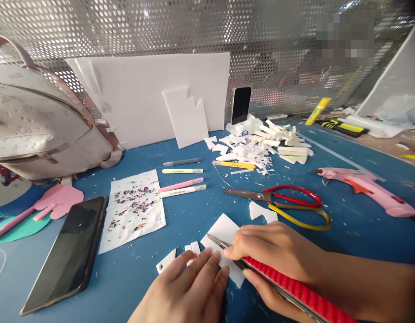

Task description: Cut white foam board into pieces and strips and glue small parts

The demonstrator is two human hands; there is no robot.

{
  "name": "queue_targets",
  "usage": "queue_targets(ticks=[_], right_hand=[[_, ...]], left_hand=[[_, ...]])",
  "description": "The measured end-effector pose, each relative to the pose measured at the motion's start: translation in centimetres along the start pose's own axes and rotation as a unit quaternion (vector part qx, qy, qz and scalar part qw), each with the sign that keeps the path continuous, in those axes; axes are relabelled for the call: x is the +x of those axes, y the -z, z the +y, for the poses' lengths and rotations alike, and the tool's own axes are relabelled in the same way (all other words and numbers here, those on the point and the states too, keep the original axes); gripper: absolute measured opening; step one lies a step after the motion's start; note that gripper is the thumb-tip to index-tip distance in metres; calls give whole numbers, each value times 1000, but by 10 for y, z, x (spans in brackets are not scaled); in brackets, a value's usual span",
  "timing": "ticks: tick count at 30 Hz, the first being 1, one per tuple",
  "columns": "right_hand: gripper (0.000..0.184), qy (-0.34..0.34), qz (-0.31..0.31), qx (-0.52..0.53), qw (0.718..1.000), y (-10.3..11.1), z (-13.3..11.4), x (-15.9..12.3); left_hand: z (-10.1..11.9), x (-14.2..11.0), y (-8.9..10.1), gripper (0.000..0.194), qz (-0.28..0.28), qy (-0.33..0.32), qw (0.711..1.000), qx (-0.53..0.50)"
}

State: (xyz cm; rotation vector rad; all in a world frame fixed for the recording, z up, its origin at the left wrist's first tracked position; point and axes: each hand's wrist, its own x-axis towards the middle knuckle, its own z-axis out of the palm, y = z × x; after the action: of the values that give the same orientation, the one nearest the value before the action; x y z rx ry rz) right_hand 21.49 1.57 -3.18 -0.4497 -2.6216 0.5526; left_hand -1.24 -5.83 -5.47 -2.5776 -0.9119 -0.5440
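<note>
My right hand (277, 255) is wrapped round a craft knife (281, 280) with a ribbed red handle. Its pointed metal blade lies over a small piece of white board (224, 229) on the blue table. Fingers stretched out, my left hand (190, 287) lies flat at the near left edge of that piece. Small white offcuts (167, 261) sit by its fingertips, one with a dark hole. Another white scrap (263, 211) rests beyond my right hand, beside scissors (271, 197) with red and yellow handles.
A pink glue gun (369, 188) lies at right. White scraps (251, 150) are heaped before a propped phone (241, 105). Pens (182, 185) lie mid-table near a paper with coloured bits (120, 224). A large phone (66, 260) and backpack (45, 121) are at left; white boards (133, 98) stand behind.
</note>
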Motion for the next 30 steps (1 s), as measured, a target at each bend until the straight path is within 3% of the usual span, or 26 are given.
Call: queue_targets(ticks=[12, 16, 19, 24, 30], right_hand=[[21, -12, -13, -17, 1000, 6, -9, -10], [26, -25, -33, -28, 999, 13, -15, -15], [28, -33, -27, -14, 999, 11, -17, -24], [26, -82, -18, -14, 996, 5, -22, -37], [32, -80, 7, -17, 997, 5, -27, -46]], left_hand=[[2, 3, 0, 34, 29, 4, 999, 16], [2, 3, -2, 42, 26, 4, 1000, 12], [5, 4, -2, 52, 37, 22, 999, 4], [6, 3, -1, 53, 39, 22, 999, 4], [7, 3, 3, 51, 19, 7, 1000, 10]])
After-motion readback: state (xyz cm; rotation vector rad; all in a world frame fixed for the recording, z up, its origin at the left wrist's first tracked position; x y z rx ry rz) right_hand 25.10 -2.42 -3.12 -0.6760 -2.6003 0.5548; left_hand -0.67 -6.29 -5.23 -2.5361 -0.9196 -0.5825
